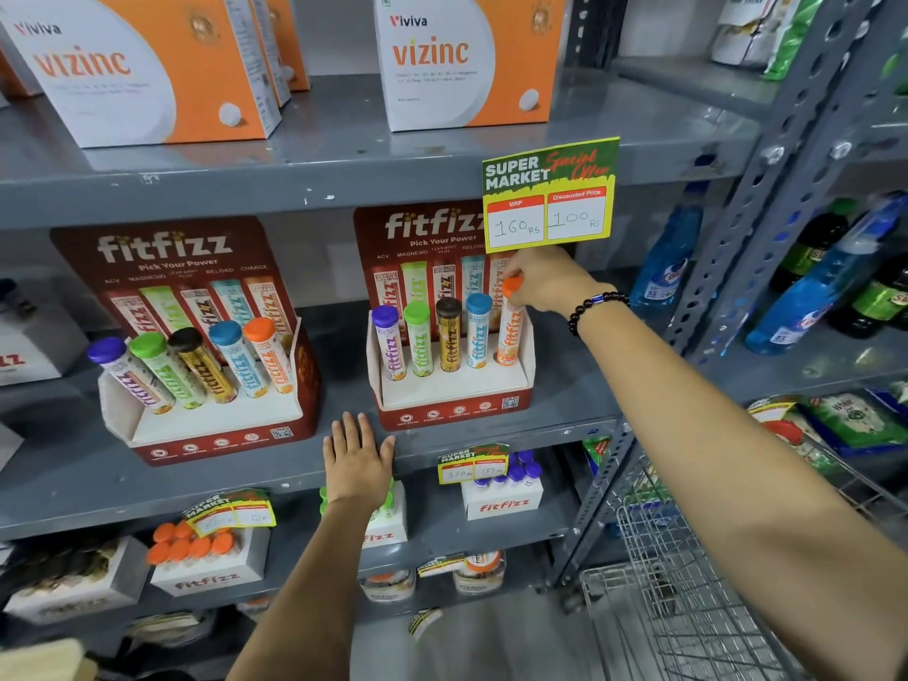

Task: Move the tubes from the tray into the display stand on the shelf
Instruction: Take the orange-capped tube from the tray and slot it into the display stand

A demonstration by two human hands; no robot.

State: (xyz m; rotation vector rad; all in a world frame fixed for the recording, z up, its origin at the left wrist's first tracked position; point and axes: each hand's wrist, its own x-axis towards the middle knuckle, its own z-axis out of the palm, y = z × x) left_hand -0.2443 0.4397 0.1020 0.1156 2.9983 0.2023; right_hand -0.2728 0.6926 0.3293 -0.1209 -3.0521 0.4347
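Two red fitfizz display stands sit on the grey middle shelf. The right stand (457, 405) holds several upright tubes with purple, green, black, blue and orange caps. My right hand (548, 282) grips the orange-capped tube (508, 336) by its cap, with the tube standing in the stand's rightmost slot. My left hand (356, 457) lies flat with fingers spread on the shelf edge, between the two stands. The left stand (216, 425) also holds several leaning tubes. On the shelf below stand white fitfizz trays with orange-capped tubes (196, 548), green-capped tubes (388, 508) and purple-capped tubes (511, 476).
A yellow and green price card (550, 196) hangs from the upper shelf edge just above my right hand. Vizinc boxes (467, 56) stand on the top shelf. A wire shopping trolley (678, 582) is at lower right. Blue bottles (670, 258) fill the neighbouring rack.
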